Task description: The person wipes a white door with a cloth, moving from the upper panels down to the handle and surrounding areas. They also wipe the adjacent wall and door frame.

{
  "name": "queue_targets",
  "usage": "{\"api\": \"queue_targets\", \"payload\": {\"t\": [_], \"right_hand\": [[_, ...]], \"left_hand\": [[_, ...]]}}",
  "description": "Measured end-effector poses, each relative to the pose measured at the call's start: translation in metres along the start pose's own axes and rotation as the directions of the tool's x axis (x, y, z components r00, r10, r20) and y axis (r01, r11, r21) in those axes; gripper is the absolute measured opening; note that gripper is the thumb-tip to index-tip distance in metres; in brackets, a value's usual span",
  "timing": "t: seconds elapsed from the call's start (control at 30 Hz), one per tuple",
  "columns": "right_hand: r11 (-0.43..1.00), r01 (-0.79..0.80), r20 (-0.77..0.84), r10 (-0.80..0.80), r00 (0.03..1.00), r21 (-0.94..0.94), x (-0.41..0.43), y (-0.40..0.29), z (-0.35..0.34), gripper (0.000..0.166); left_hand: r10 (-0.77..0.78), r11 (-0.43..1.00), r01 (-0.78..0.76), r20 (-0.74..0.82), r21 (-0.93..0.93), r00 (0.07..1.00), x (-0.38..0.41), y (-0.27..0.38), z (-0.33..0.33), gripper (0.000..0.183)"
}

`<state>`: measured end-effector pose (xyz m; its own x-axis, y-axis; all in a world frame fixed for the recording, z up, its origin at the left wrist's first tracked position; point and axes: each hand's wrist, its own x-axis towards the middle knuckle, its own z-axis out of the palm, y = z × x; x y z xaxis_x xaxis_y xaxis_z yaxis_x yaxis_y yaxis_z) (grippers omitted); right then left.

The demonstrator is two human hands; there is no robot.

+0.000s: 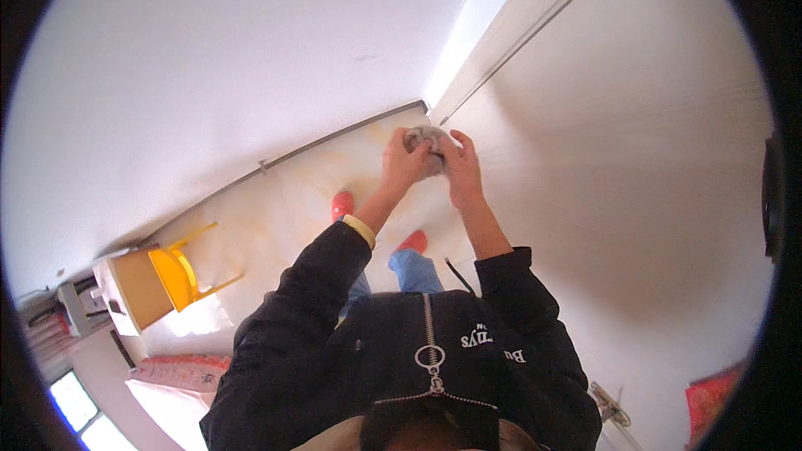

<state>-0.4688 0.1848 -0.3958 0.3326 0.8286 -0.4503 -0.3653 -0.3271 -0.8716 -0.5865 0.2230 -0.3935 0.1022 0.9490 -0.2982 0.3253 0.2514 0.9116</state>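
Observation:
A crumpled grey cloth (428, 136) is bunched between my two hands, held out in front of my body above the floor. My left hand (402, 166) grips it from the left, thumb pressed on top. From the right, my right hand (462, 168) holds the other side with bent fingers. Part of the cloth is hidden behind the fingers and thumbs, and its weave is too blurred to tell.
A white wall (250, 75) with a dark baseboard (338, 133) runs along the left. Close on my right stands a large pale panel (626, 169), with a metal handle (611, 404) low in view. A yellow chair (174, 279) stands at left. My red shoes (343, 205) are on the pale floor (294, 200).

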Motion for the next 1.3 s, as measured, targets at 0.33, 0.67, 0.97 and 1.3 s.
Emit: {"api": "queue_targets", "payload": {"t": [0.33, 0.67, 0.97, 1.3], "right_hand": [[0.997, 0.08, 0.003, -0.08, 0.997, 0.001, 0.152, 0.092, 0.106, 0.044], [0.943, 0.333, -0.303, -0.324, 0.896, -0.023, 0.244, 0.116, 0.159, 0.036], [0.821, 0.37, -0.311, -0.523, 0.794, -0.435, 0.229, 0.104, 0.189, 0.025], [0.777, 0.473, -0.318, -0.612, 0.725, -0.416, 0.224, 0.122, 0.188, 0.021]], "left_hand": [[0.484, 0.847, -0.462, -0.022, 0.264, 0.875, 0.115, -0.1, -0.036, 0.052], [0.449, 0.843, -0.453, 0.083, 0.292, 0.89, 0.199, -0.119, -0.041, 0.053], [0.444, 0.851, -0.45, 0.086, 0.271, 0.892, 0.201, -0.122, -0.069, 0.052], [0.507, 0.823, -0.499, 0.047, 0.272, 0.861, 0.187, -0.141, -0.071, 0.053]]}}
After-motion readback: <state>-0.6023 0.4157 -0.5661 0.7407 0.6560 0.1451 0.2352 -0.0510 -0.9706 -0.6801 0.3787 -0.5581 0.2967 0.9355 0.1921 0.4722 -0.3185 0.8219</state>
